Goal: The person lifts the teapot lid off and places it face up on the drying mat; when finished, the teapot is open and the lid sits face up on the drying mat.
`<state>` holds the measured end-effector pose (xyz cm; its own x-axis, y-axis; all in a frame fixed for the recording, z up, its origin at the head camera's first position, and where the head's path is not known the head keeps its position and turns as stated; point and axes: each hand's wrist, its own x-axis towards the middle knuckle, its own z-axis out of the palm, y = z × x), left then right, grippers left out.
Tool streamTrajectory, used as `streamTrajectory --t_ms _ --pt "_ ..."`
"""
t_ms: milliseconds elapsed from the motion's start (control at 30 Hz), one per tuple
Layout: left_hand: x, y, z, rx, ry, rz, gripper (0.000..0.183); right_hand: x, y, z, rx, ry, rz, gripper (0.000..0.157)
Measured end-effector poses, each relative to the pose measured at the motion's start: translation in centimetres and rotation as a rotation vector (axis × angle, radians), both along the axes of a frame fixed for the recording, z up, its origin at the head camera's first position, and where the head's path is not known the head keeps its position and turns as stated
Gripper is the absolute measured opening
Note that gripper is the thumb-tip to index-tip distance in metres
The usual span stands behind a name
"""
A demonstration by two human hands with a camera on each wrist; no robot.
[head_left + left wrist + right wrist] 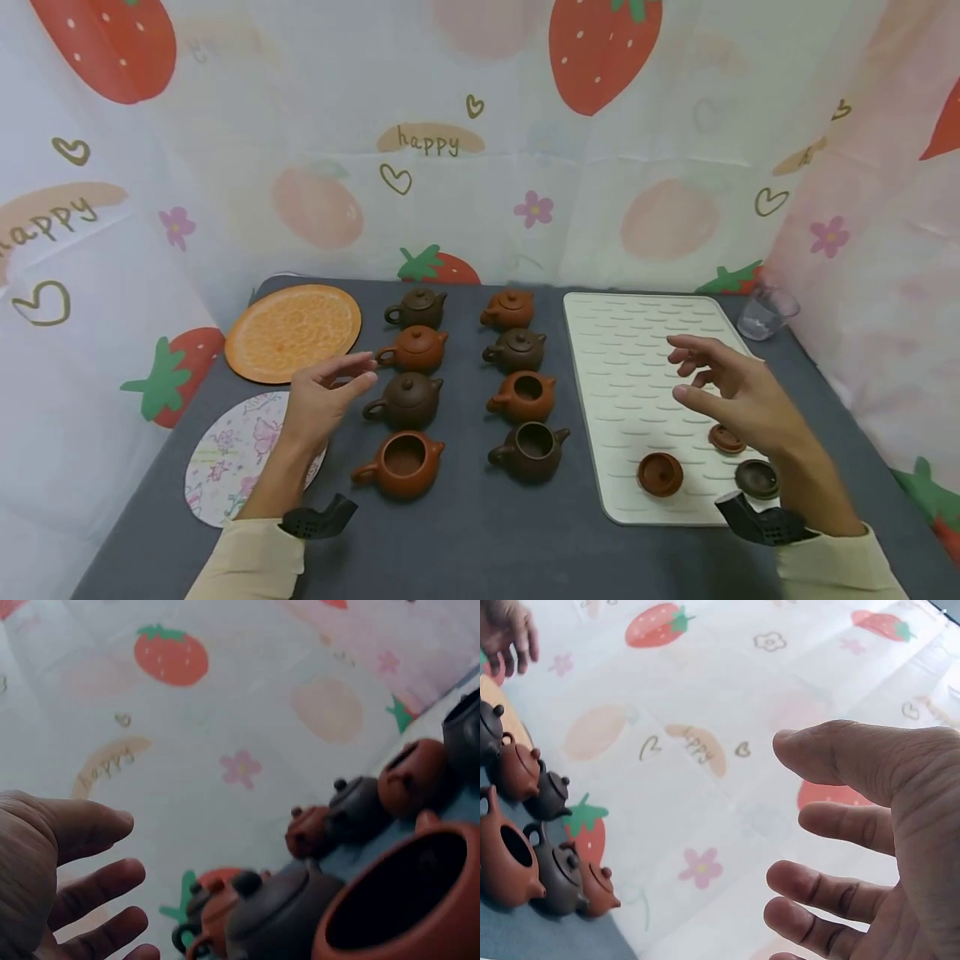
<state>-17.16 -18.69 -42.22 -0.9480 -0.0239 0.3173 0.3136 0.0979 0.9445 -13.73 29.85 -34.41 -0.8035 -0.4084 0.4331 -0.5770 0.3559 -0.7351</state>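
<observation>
A dark grey table (517,542) fills the lower part of the head view, with a pale cloth (517,100) hanging behind it and at both sides, printed with strawberries, hearts, flowers and the word "happy". At the table's left, a round orange-patterned mat (292,329) lies behind a round floral mat (225,458); a clear cup (759,317) stands at the right rear, beside a white ridged tray (622,400).

Eight clay teapots stand in two columns mid-table. The left hand (326,396) is held above the mats, just left of the left column, its fingers loosely bent, the thumb apart, gripping nothing. Nearest it are a lidded dark brown teapot (411,404) and a lidded reddish teapot (420,350); the lidless reddish teapot (405,467) stands at that column's front. In the right column, the front two, a reddish pot (525,398) and a dark pot (531,454), lack lids.

The right hand (731,387), also empty with fingers relaxed and parted, hovers over the tray. Two reddish lids (660,473) and a dark lid (757,481) lie on the tray's near right part.
</observation>
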Motion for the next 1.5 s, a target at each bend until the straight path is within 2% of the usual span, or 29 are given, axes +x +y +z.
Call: streamTrajectory --t_ms 233,467,500,567,667,900,1267,1500 --pt "-0.3 -1.7 -3.1 -0.023 -0.088 -0.039 0.036 -0.4 -1.6 0.1 -0.088 -0.011 0.061 0.057" --pt "-0.7 -1.6 -4.8 -0.017 -0.144 -0.026 0.035 -1.0 -3.1 0.7 -0.076 0.008 0.057 0.057" --pt "-0.9 -1.7 -5.4 -0.013 -0.152 -0.022 0.035 -1.0 -3.4 0.8 -0.069 0.005 0.055 0.056" --pt "-0.9 -1.7 -5.7 -0.002 -0.171 -0.013 0.036 -1.2 -4.0 1.1 -0.067 -0.011 0.054 0.056" --pt "-0.6 -1.6 -5.6 0.01 -0.188 0.004 0.033 -1.6 -5.1 1.3 -0.069 -0.024 0.053 0.054" --pt "0.5 -0.7 -4.0 -0.016 -0.163 -0.012 0.029 -3.0 -7.8 0.9 -0.055 -0.036 0.078 0.049" --pt "0.6 -0.4 -4.0 -0.069 -0.168 -0.002 0.025 -5.2 -11.7 -0.7 0.018 -0.09 0.157 0.044" --pt "0.6 0.1 -3.8 -0.119 -0.171 0.024 0.022 -6.3 -14.4 -1.6 0.003 -0.207 0.183 0.043"
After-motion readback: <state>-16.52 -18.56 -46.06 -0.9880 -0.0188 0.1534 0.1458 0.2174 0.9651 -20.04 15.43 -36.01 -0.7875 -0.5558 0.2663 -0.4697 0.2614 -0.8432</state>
